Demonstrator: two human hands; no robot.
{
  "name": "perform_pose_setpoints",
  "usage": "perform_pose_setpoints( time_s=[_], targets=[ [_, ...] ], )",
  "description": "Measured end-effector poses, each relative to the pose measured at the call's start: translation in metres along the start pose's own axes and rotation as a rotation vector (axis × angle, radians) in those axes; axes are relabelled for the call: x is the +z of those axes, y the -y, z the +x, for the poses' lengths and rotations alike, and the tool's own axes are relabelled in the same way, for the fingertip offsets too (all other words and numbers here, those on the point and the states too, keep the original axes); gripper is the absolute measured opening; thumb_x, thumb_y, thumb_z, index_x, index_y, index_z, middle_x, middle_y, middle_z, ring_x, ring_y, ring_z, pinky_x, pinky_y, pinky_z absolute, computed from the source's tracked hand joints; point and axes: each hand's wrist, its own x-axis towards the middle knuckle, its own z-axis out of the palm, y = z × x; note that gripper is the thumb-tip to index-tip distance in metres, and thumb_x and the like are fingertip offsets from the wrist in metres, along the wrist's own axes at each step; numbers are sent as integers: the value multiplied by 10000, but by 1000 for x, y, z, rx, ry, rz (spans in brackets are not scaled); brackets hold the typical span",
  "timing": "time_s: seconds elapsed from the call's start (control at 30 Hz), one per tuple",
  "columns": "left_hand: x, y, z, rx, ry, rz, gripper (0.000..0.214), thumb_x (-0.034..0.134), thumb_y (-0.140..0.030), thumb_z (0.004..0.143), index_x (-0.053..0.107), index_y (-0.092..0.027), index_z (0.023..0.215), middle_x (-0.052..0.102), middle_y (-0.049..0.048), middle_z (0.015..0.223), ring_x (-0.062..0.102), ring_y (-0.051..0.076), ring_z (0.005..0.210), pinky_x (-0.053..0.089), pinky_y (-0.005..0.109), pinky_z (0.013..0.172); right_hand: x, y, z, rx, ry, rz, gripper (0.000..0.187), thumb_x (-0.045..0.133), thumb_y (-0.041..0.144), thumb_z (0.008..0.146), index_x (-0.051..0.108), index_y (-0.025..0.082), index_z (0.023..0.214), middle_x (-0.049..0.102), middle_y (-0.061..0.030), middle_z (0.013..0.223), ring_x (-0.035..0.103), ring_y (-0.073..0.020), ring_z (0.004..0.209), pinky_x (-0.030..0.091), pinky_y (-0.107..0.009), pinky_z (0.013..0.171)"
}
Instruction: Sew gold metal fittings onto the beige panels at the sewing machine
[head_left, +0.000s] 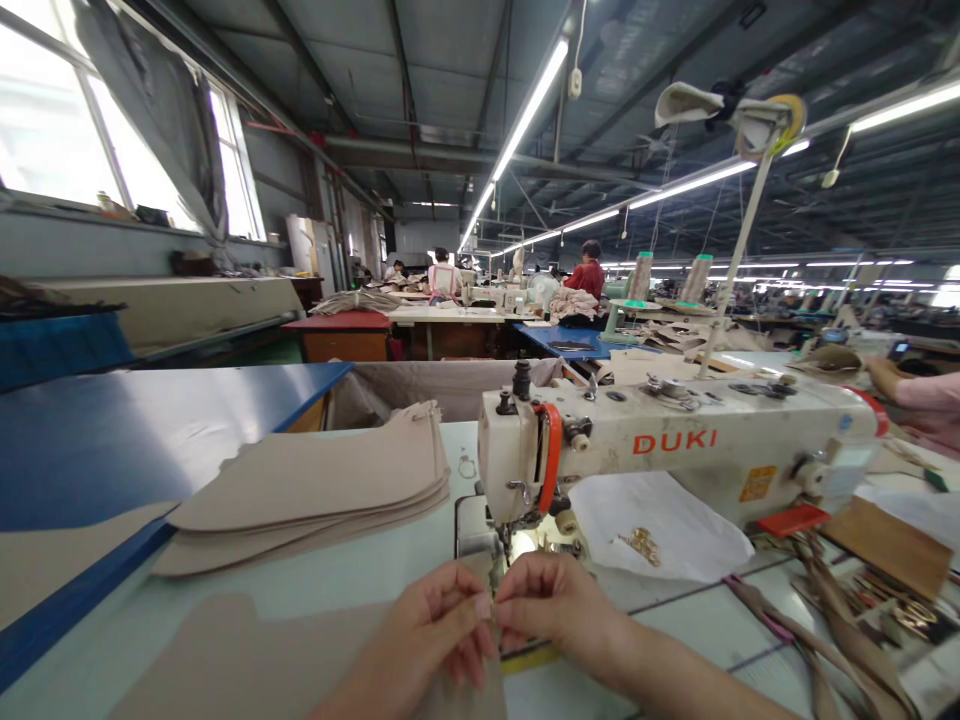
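Just in front of the sewing machine (600,430), my left hand (439,625) is closed in a pinch at the edge of a beige fabric piece (285,660). That piece lies flat on the pale table and runs under my left hand. My right hand (559,605) is also pinched, its fingertips meeting those of the left at the fabric's edge. Whatever lies between the right fingertips is too small to make out. The lit needle area is right behind my fingers and partly hidden by them.
A stack of beige fabric pieces (322,480) lies at left. Small gold metal parts (641,545) rest on white paper (675,510) beside the machine. Scissors (757,605) and fabric strips (847,630) are at right. Another person's arm (919,395) reaches in at far right.
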Motion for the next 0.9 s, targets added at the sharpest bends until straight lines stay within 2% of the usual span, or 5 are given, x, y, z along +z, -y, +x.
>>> perform_pose_setpoints(
  time_s=[0.13, 0.23, 0.5, 0.7, 0.9],
  targets=[
    [1, -4, 0, -85, -95, -184, 549, 726, -634, 520, 560, -165, 753, 669, 10, 569, 588, 110, 427, 400, 181, 401, 2, 0, -2, -16, -47, 158, 373, 845, 363, 514, 627, 117, 688, 645, 6, 574, 570, -68, 483, 439, -178, 522],
    [3, -3, 0, -131, -61, -238, 539, 820, -524, 437, 574, -168, 757, 656, -7, 559, 567, 103, 415, 385, 183, 393, 3, -2, -3, -36, -50, 211, 364, 842, 362, 527, 622, 123, 690, 663, -5, 588, 583, -74, 501, 436, -174, 521],
    [2, 0, 7, -240, -54, -91, 469, 803, -477, 406, 495, -177, 593, 577, -25, 448, 479, 80, 378, 359, 192, 391, 5, -3, -2, 6, -25, 123, 412, 835, 409, 498, 571, 136, 659, 626, 7, 574, 556, -80, 488, 429, -195, 522],
    [3, -1, 5, -78, -115, 177, 239, 637, -346, 519, 455, -195, 544, 471, -67, 422, 430, 87, 393, 343, 220, 434, 10, -8, -8, -180, -11, -75, 300, 724, 374, 664, 540, 158, 764, 549, 33, 640, 492, -80, 576, 396, -203, 590],
    [5, -1, 0, 76, -204, 358, 97, 523, -274, 548, 466, -197, 545, 436, -63, 500, 394, 112, 512, 319, 230, 507, 9, -14, -10, -285, -44, -253, 228, 707, 211, 636, 516, 181, 757, 493, 55, 624, 421, -85, 558, 346, -187, 536]
  ],
)
